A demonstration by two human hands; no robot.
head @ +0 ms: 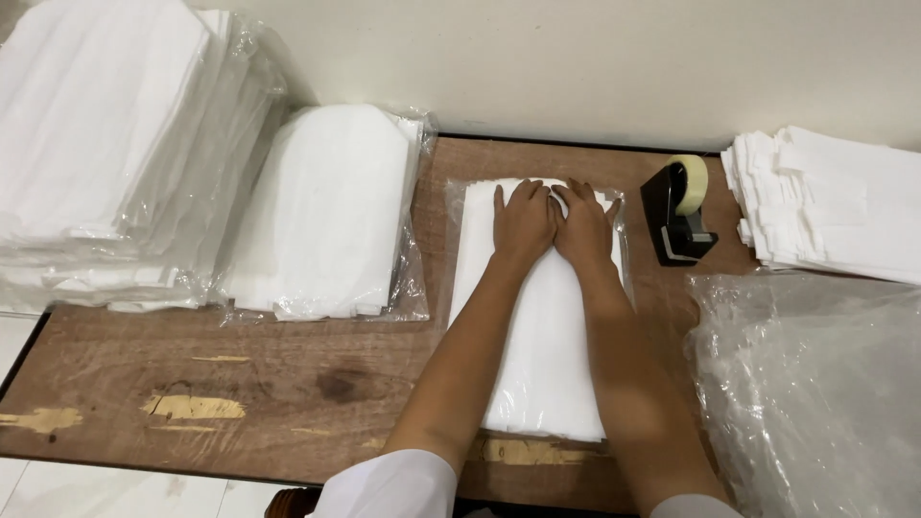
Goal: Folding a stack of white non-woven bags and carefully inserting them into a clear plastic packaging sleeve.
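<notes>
White folded fabric in clear plastic bag at table centre, long axis near-far. We see left hand, right hand flat on far end, side by side, palms down, gripping nothing.

— Where are you working?
— You're at a small packing bench: bagged white cloth stacks upper left, a tape dispenser upper right, loose plastic bags lower right on a worn wooden table.

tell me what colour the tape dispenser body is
Black, holding a pale yellowish tape roll; tape dispenser, head view.
</notes>
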